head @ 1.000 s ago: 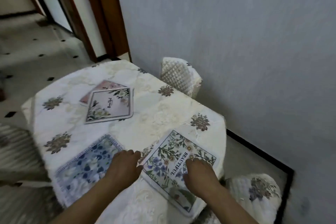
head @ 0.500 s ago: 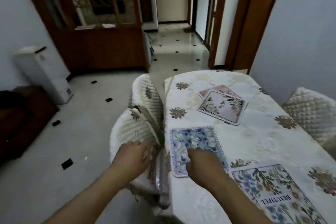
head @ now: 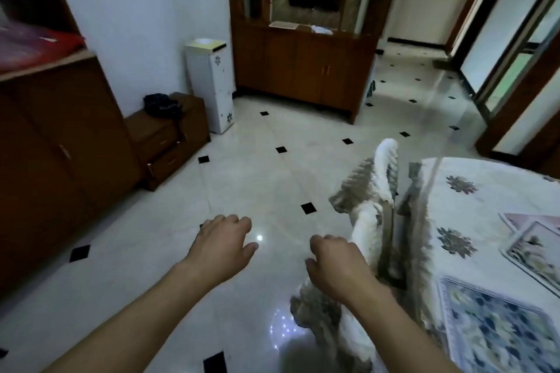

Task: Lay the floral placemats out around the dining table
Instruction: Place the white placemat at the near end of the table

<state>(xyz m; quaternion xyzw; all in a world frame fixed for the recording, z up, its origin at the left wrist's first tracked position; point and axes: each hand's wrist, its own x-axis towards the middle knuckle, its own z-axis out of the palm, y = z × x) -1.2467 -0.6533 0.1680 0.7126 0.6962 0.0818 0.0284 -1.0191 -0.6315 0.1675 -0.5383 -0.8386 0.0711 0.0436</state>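
Observation:
The dining table (head: 472,191), under a white cloth with flower prints, is at the right edge. A blue floral placemat (head: 500,327) lies flat at its near corner. Farther back, a pale floral placemat (head: 536,251) lies on top of a pink placemat (head: 527,218), both cut off by the frame. My left hand (head: 224,248) hovers over the tiled floor, well left of the table, fingers loosely bent and holding nothing. My right hand (head: 336,269) is beside the quilted chair cover (head: 369,230), fingers curled, nothing in it.
Two chairs with quilted covers stand along the table's left side. A low wooden drawer chest (head: 169,136) and a white appliance (head: 212,85) stand by the far wall, a tall wooden cabinet (head: 303,70) behind. A dark sideboard (head: 60,145) fills the left.
The view has swung left from the table to the floor. My right hand left the blue placemat and my left hand left the chair back; both now hang over the floor.

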